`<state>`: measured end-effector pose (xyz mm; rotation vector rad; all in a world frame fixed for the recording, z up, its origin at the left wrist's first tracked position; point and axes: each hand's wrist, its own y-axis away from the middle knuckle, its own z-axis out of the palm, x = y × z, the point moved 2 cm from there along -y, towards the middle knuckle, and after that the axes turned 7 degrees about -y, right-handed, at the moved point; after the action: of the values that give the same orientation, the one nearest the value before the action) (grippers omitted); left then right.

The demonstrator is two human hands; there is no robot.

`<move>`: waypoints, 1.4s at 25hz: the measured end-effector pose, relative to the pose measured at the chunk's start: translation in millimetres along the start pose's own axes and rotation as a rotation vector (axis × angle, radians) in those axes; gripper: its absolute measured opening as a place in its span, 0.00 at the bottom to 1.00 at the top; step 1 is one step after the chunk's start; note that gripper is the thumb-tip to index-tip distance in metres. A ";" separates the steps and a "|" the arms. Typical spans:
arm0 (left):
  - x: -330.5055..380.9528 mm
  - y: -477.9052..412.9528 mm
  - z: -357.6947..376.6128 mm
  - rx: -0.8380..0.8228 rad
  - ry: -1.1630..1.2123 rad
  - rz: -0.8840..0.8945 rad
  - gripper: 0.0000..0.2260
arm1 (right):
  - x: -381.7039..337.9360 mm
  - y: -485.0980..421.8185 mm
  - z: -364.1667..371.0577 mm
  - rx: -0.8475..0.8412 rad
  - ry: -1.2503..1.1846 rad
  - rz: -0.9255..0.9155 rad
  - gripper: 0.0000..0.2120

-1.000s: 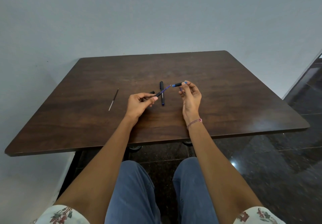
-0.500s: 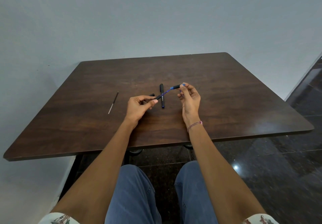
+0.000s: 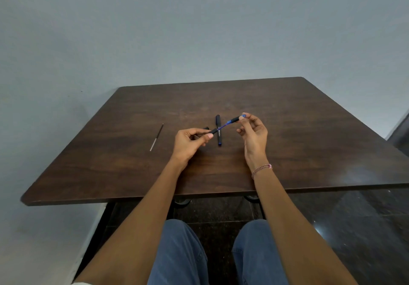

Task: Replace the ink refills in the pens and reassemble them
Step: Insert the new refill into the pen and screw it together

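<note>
Grip-wise both are closed: left hand (image 3: 190, 141) pinches the black plastic pen barrel (image 3: 211, 131), right hand (image 3: 254, 135) pinches the black tip section (image 3: 235, 120) at its 2 o'clock. Between them the thin blue refill (image 3: 224, 126) runs 8-to-2, so I'd guess they push together along that line.

Dark wooden worktop (image 3: 309, 151), carrying: black pen (image 3: 219, 138) lying at frame centre; thin refill (image 3: 156, 137) lying left of centre, well apart.

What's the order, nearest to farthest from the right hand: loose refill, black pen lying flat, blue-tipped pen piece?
1. Blue-tipped pen piece: pinched in the right hand.
2. Black pen: lying flat, between the hands.
3. Loose refill: far left, past the left hand.
</note>
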<state>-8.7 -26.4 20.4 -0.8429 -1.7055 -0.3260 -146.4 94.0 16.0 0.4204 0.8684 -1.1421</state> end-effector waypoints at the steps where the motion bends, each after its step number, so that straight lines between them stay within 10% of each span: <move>1: 0.4 -1.2 -2.6 0.004 0.000 -0.001 0.07 | 1.1 -0.4 2.9 -0.006 0.016 -0.002 0.07; 35: -6.3 -2.3 0.0 -0.042 -0.079 0.134 0.04 | -1.0 14.0 3.5 -0.079 0.185 -0.070 0.07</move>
<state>-9.7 -30.3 15.0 -1.0075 -1.7103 -0.2412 -132.4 97.6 17.1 0.4383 1.0936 -1.1413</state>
